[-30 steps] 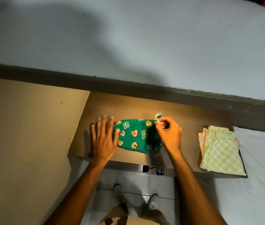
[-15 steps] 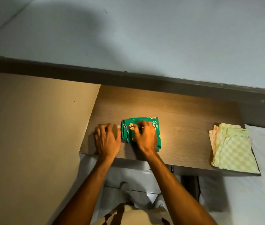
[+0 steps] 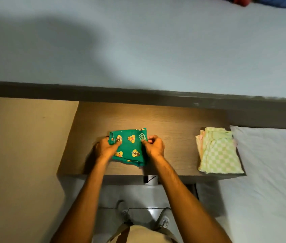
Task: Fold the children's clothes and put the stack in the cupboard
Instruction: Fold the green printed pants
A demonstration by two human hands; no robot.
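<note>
Left hand curled shut on the left edge of the folded green garment; right hand pinching its right edge. Lying near the tabletop's front edge, checked stack at right end.

The matt wood-grain table top bears a soft printed green cloth garment and checked, towel-like folded clothes.

On the wooden desk lies a folded green garment with cartoon prints. The left hand pinches its left edge, and the right hand pinches its right edge. A folded checked stack lies well apart, at the desk's right end.
</note>
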